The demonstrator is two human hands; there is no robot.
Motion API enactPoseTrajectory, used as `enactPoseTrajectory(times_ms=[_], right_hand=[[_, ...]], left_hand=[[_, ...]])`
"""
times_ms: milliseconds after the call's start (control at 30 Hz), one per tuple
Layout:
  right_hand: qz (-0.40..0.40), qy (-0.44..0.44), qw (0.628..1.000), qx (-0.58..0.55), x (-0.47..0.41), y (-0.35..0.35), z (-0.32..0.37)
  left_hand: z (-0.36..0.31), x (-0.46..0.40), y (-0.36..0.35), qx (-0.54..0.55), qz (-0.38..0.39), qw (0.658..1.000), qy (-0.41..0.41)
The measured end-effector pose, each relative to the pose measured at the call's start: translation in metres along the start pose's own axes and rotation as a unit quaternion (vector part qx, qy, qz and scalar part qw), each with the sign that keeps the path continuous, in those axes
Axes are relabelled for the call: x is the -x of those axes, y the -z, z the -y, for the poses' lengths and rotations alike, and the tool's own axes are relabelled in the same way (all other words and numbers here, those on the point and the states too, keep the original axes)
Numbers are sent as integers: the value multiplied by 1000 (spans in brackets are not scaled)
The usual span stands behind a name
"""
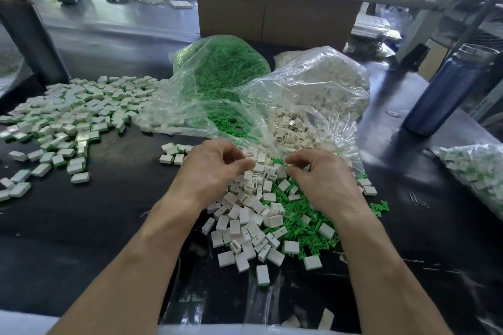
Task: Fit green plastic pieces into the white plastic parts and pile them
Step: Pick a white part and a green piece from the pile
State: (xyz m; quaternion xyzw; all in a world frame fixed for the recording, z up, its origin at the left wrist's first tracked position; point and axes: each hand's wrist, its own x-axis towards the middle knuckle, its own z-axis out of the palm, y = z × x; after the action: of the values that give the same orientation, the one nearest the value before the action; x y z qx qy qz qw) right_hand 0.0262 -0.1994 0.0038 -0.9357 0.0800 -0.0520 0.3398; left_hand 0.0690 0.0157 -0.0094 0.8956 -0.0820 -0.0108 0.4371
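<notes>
Head view: left hand (211, 168) and right hand (317, 171), fingers curled, meet over loose white parts (245, 215) and green pieces (302, 221) on the worktop (109, 226); what each pinches, cannot tell. Likely step: fitting one pair. Next: toss onto finished pile (73, 114) at left. No readable writing.

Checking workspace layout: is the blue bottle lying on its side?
No, the blue bottle stands upright on the dark table at far right, beyond the bag of white parts.
</notes>
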Motion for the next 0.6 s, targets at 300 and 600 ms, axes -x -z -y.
enactPoseTrajectory(times_ms=[300, 600], right_hand=[[-12, -27, 995, 97, -1, -3, 4], [-37, -36, 994, 97, 0, -7, 6]], left_hand=[[-3, 0, -5, -16, 36, 999, 29], [-1, 1, -5, -12, 30, 999, 4]])
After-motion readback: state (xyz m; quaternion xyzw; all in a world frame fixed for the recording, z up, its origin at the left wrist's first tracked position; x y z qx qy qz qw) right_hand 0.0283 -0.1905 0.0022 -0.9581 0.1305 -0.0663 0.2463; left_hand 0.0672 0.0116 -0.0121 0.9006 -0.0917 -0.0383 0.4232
